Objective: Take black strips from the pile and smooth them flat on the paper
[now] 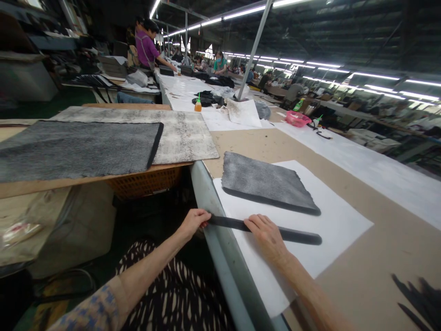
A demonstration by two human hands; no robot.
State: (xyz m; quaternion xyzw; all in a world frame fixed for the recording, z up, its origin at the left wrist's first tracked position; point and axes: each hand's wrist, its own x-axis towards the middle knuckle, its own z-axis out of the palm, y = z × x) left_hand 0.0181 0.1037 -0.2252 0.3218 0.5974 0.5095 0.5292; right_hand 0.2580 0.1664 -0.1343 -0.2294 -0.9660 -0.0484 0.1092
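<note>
A long, narrow black strip (299,236) with a rounded far end lies across a white sheet (341,227) on the workbench. My left hand (193,223) pinches its left end just past the bench edge, thumb and fingers closed. Over the strip's middle, my right hand (268,233) is closed on it, fingers together and pressing it against the sheet. Just beyond the strip lies a dark grey fabric-like panel (267,181), with a black band along its near edge. My right fingers hide part of the strip.
Left, a board bears a large grey panel (79,149) on a mottled white sheet (186,142). An orange glue bottle (197,105), a pink basket (297,119) and a metal post (254,50) stand farther back. Dark strips (418,294) lie at lower right. Co-workers (146,46) are beyond.
</note>
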